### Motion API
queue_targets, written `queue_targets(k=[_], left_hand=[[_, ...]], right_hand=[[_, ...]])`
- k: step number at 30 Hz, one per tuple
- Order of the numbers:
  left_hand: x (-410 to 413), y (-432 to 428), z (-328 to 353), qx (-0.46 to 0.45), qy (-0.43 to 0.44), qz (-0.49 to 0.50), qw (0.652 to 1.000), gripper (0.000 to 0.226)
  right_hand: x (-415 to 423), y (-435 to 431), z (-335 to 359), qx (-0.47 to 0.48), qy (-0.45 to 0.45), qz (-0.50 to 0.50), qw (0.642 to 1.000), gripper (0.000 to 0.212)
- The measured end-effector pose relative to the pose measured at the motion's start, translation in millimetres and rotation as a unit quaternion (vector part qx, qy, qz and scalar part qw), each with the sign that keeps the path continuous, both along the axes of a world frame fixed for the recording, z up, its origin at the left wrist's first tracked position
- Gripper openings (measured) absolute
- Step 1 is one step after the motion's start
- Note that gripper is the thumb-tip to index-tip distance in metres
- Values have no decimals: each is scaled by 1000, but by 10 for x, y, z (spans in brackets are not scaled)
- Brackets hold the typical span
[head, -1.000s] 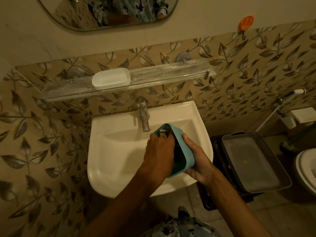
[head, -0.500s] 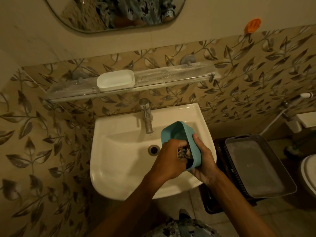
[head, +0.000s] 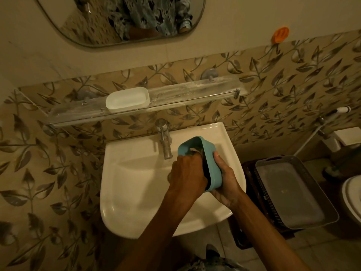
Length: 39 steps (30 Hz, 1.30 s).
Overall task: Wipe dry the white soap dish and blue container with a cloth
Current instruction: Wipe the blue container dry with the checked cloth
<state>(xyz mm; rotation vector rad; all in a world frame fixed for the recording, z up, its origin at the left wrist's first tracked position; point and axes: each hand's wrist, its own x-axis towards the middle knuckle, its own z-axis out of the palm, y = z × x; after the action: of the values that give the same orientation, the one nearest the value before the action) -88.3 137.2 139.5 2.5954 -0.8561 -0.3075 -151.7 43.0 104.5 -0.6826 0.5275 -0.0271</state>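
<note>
The blue container point(head: 214, 163) is tipped on its side over the white sink point(head: 136, 182), its opening facing left. My right hand point(head: 226, 179) grips it from the outside and underneath. My left hand point(head: 187, 173) reaches into the opening, its fingers closed on a dark cloth point(head: 196, 150) that shows only as a small bunch inside. The white soap dish point(head: 128, 99) sits upright on the glass shelf point(head: 195, 92) above the tap, apart from both hands.
A chrome tap point(head: 165, 140) stands just left of the container. A grey basket point(head: 289, 190) sits on a dark stand to the right of the sink, with a toilet rim point(head: 351, 196) beyond. A mirror point(head: 136, 18) hangs above the shelf.
My left hand has pushed up and deeper into the container with the cloth. The container stays tilted in my right hand, its top end now closer to the tap.
</note>
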Motion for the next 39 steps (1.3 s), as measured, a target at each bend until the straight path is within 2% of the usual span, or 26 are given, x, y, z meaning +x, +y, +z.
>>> queue_targets(k=[7, 11, 13, 15, 17, 18, 19, 21, 23, 25, 27, 29, 32, 34, 36, 37, 39], left_hand=[[60, 122, 341, -83, 187, -68, 977, 35], [94, 206, 522, -154, 230, -63, 959, 29], [102, 255, 569, -188, 187, -14, 964, 27], [123, 310, 602, -171, 50, 34, 983, 27], [126, 341, 609, -87, -90, 5, 992, 29], [102, 342, 582, -31, -125, -29, 991, 29], [51, 336, 548, 27, -139, -63, 988, 29], [-68, 324, 438, 124, -132, -107, 978, 33], [-149, 321, 356, 153, -110, -130, 973, 38], [-154, 317, 344, 129, -78, -126, 980, 39], [-139, 322, 366, 76, -21, -117, 990, 39], [-119, 343, 363, 6, 63, -103, 993, 37], [-67, 384, 357, -91, 193, -86, 973, 42], [-75, 390, 392, -127, 253, -94, 954, 37], [-119, 399, 357, -97, 210, -118, 966, 37], [-168, 393, 363, -28, 125, -143, 981, 40], [-246, 400, 334, 94, -51, -187, 977, 51]], right_hand=[[101, -134, 158, -67, -25, 30, 997, 46], [133, -114, 227, -87, -48, 36, 994, 42], [150, -118, 235, -100, -70, 44, 992, 48], [150, -129, 206, -108, -81, 54, 989, 61], [147, -131, 187, -114, -90, 67, 987, 67], [147, -126, 214, -120, -96, 75, 985, 71], [151, -126, 227, -134, -99, 79, 983, 70], [166, -123, 272, -163, -101, 79, 978, 52], [179, -126, 308, -180, -100, 72, 976, 45], [195, -118, 321, -196, -107, 65, 972, 62], [205, -104, 328, -202, -119, 59, 970, 76], [230, -99, 344, -217, -126, 44, 967, 79], [240, -114, 391, -234, -134, 31, 962, 80], [229, -138, 419, -244, -138, 33, 959, 77], [213, -153, 403, -254, -136, 48, 956, 72], [197, -159, 371, -250, -133, 53, 958, 71], [149, -151, 308, -230, -119, 60, 964, 63]])
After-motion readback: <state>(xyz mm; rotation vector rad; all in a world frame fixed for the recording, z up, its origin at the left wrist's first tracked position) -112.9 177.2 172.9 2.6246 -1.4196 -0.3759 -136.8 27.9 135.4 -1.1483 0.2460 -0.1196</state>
